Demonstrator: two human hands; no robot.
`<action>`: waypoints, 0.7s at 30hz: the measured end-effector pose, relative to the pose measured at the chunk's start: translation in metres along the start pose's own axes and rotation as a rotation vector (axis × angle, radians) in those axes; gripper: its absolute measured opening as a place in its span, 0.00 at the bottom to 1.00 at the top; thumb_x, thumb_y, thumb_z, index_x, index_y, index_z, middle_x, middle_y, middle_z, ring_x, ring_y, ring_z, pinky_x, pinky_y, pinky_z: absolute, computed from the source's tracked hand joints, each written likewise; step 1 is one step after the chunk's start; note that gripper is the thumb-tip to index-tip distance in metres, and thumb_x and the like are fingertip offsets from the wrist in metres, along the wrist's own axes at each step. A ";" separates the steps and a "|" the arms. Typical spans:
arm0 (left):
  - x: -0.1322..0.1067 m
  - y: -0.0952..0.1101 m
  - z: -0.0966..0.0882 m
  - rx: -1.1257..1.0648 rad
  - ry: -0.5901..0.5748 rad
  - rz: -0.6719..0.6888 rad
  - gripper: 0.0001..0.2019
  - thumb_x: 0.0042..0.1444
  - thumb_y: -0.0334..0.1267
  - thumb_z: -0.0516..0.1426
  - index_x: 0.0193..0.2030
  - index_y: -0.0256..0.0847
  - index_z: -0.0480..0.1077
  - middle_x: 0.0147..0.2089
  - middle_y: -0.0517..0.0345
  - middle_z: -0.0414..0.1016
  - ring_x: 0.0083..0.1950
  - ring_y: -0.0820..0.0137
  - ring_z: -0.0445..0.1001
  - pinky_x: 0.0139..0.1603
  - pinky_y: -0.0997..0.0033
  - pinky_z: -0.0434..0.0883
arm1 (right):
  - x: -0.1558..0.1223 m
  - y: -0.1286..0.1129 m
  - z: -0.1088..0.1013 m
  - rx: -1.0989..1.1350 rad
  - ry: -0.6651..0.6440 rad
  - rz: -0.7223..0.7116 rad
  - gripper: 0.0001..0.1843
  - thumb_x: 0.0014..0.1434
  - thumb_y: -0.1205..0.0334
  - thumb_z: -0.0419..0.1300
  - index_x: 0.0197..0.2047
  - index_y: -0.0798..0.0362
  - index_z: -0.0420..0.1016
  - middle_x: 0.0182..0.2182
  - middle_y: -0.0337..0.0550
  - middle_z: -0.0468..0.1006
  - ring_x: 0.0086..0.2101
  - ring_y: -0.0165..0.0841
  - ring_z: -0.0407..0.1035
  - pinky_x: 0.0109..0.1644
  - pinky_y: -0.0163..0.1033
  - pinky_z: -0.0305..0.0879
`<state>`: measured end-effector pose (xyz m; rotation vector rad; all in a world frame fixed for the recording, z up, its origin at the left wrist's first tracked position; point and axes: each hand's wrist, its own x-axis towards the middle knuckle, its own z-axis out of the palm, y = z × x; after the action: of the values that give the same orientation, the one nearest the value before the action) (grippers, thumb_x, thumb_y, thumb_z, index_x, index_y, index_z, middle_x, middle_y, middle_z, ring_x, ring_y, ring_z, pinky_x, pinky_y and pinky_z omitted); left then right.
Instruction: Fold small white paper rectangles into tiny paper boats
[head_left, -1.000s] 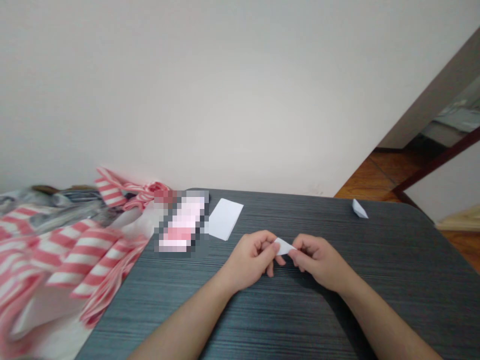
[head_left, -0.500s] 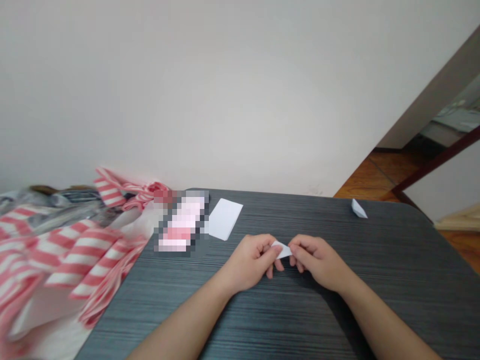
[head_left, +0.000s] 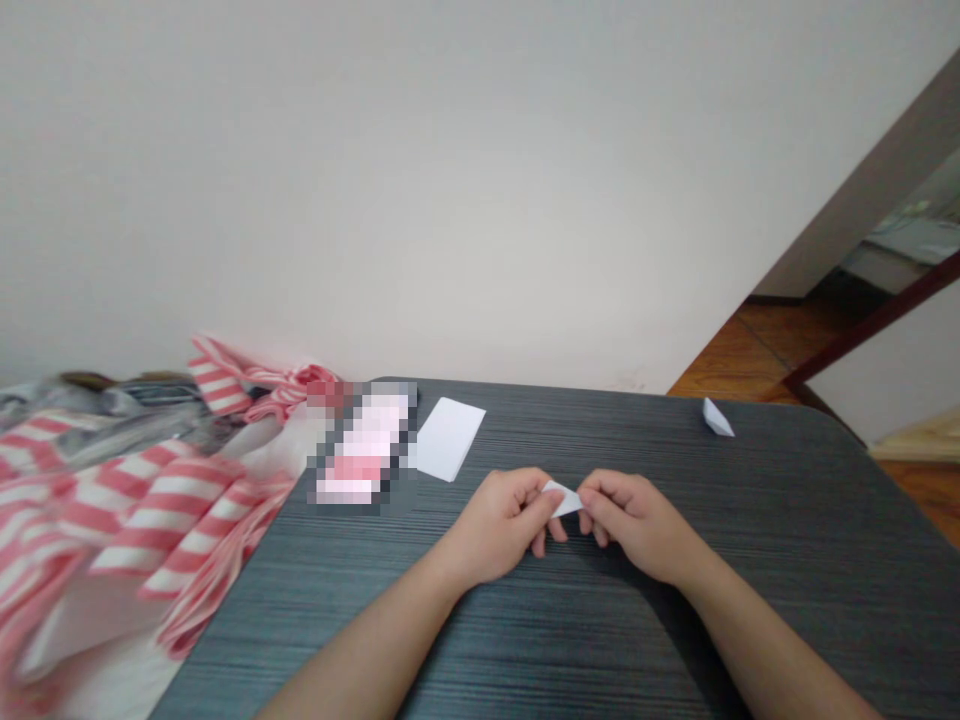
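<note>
1. Held item: a folded white paper piece (head_left: 564, 498), small and roughly triangular, above the middle of the dark wood-grain table (head_left: 600, 640), between the two hands.
2. Long axis runs nearly across the view, tilted slightly: upper-left end toward the left hand, lower-right end into the right hand's fingers. Tapers to a point at the upper-left end. Fold detail too small to read.
3. Grip, left hand (head_left: 499, 525): fingers curled in, nearly closed, thumb and fingertips pinching the paper's left end.
4. Grip, right hand (head_left: 634, 525): same closed pinch on the right end. Fingertips cover part of the paper, so exact contact points are hidden. Both forearms come in from the near table edge.
5. Around, on the table: a white paper sheet (head_left: 448, 438) lies flat toward the far edge, up-left of the left hand, well apart from it. A pixelated pink-and-white object (head_left: 365, 443) sits just left of the sheet, near the far-left corner; identity cannot be told.
6. Far-right table edge: a second small folded paper piece (head_left: 718, 418), well apart from both hands.
7. Off the table's left side: a pink-and-white striped bag (head_left: 165, 510), bunched against the table edge. Nothing sits between the hands and the paper they hold.
</note>
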<state>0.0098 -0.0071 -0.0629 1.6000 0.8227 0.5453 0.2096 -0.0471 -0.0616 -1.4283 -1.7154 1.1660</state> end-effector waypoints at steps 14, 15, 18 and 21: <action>0.001 -0.004 0.002 -0.102 0.005 -0.033 0.14 0.64 0.47 0.53 0.35 0.38 0.70 0.29 0.55 0.79 0.21 0.76 0.69 0.22 0.79 0.63 | -0.002 0.005 -0.002 -0.042 0.031 -0.009 0.12 0.61 0.64 0.56 0.25 0.53 0.70 0.18 0.35 0.71 0.20 0.27 0.63 0.26 0.31 0.58; 0.001 -0.004 0.002 -0.110 0.006 -0.041 0.14 0.63 0.46 0.53 0.36 0.38 0.70 0.29 0.56 0.79 0.21 0.76 0.69 0.22 0.78 0.63 | -0.002 0.005 -0.002 -0.042 0.028 -0.004 0.12 0.61 0.64 0.56 0.25 0.53 0.70 0.18 0.35 0.71 0.20 0.27 0.62 0.25 0.31 0.57; 0.002 -0.004 0.001 -0.107 -0.001 -0.058 0.13 0.63 0.46 0.54 0.36 0.38 0.70 0.30 0.56 0.79 0.22 0.75 0.69 0.23 0.78 0.64 | -0.002 0.005 -0.002 -0.039 0.032 -0.001 0.13 0.62 0.64 0.56 0.25 0.53 0.69 0.17 0.34 0.70 0.19 0.27 0.61 0.25 0.31 0.56; 0.002 -0.004 0.001 -0.094 -0.014 -0.054 0.13 0.63 0.45 0.54 0.34 0.38 0.70 0.26 0.58 0.76 0.23 0.75 0.70 0.24 0.78 0.64 | 0.000 0.006 0.000 -0.015 0.071 -0.010 0.13 0.62 0.64 0.55 0.26 0.53 0.68 0.18 0.34 0.69 0.21 0.27 0.62 0.26 0.32 0.57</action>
<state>0.0104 -0.0061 -0.0668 1.4900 0.8159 0.5260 0.2125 -0.0467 -0.0667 -1.4517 -1.6837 1.0862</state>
